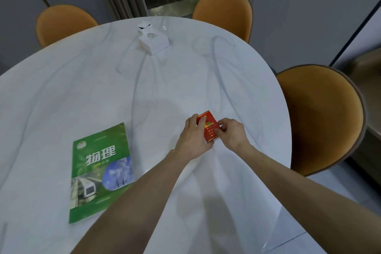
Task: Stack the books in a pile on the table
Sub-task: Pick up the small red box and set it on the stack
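Two hands meet on one small red book [208,128] toward the right of the round white surface [61,93], in the only view, from the head. The left hand [193,137] pinches its left edge with fingers laid over the cover, and the right hand [231,133] closes on its right edge, so each grip is closed on the red book; whether it is lifted or lies flat I cannot tell. Holding it by both sides likely squares it for carrying. A green book [99,173] lies flat, cover up, well apart to the left near the front edge, a broad base for the pile. A white box [153,44] sits far back, clear of both.
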